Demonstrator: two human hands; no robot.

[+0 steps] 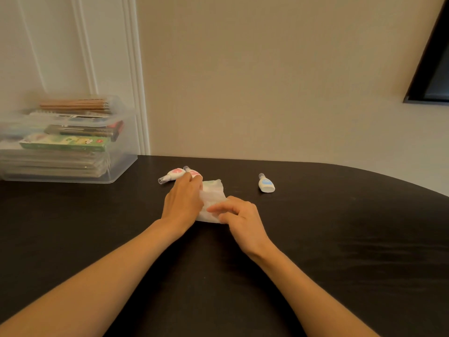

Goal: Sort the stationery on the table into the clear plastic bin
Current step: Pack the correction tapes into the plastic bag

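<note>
A clear plastic bin (121,164) stands at the table's far left, filled with notebooks, pencils and a green box. Two small white bottles with pink labels (173,175) lie near the table's far edge, one partly hidden by my left hand (184,200). A white bottle with a blue label (266,184) lies apart to the right. Between my hands lies a white translucent packet (213,198) with something green inside. My left hand rests on the packet's left side, fingers curled over it. My right hand (240,217) pinches the packet's near right corner.
The dark table (340,239) curves away at the right. A cream wall stands right behind its far edge. A dark framed panel (435,69) hangs at the upper right.
</note>
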